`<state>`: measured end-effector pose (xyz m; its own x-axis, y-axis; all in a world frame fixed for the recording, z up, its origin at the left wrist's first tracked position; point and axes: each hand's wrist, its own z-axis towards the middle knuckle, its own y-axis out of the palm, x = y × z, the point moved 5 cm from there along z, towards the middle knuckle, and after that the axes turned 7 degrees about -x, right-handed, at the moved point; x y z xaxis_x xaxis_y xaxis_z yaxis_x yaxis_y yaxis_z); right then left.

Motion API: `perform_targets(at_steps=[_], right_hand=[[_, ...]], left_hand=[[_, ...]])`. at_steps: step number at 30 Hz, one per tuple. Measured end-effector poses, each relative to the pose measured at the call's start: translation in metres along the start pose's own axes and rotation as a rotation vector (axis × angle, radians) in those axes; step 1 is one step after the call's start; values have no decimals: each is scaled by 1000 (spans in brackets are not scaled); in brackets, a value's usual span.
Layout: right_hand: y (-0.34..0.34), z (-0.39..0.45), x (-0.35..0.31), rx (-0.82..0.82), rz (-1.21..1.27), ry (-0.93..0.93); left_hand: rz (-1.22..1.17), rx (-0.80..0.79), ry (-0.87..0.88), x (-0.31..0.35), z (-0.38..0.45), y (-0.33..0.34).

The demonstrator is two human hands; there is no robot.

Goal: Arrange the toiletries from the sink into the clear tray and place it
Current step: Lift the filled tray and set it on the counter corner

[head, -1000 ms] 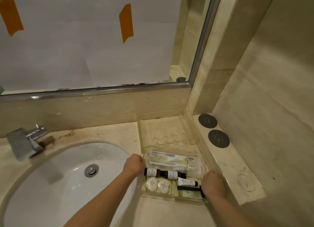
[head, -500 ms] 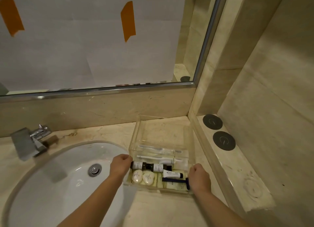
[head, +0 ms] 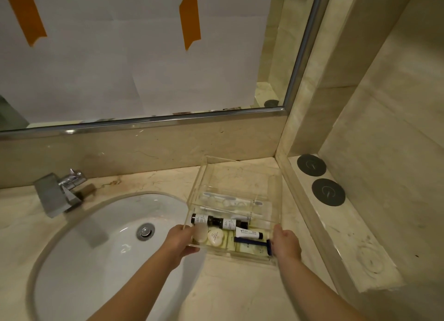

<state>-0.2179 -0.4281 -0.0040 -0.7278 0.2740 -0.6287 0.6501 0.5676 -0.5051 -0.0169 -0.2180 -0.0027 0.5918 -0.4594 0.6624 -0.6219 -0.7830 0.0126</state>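
- Your left hand is clamped on the near-left corner of the tray, which hangs partly over the basin. If that grip slackens, that side could dip and the toiletries could go into the basin.
- The tray lies between your hands, off the counter at its near end as far as I can judge, far end toward the mirror.
- Inside, the bottles and soaps lie loose. Tilt the tray and they could roll against the wall or over each other, spoiling the arrangement.
- The razor lies at the near right, its head just beside your right hand. A shift of the fingers could meet the blade.
- Your right hand is closed on the near-right corner. The ledge is near on that side, so a swing right could knock the clear wall against it.
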Motion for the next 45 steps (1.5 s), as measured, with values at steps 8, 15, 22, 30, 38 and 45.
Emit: perform_targets(at_steps=[8,15,22,30,38,45], right_hand=[[11,-10,6,-125,186,182],[9,-5,7,-199,372,249],[25,-4,-5,-266,558,204],[25,8,-21,-200,730,122],[18,20,-32,-146,829,48],[6,25,-48,-139,924,-30]], left_hand=[[-124,47,86,17,7,4],[-220,78,116,21,6,9],[-271,41,174,39,6,23],[-299,6,200,51,19,28],[-218,52,160,57,21,27],[-134,17,121,51,23,48]])
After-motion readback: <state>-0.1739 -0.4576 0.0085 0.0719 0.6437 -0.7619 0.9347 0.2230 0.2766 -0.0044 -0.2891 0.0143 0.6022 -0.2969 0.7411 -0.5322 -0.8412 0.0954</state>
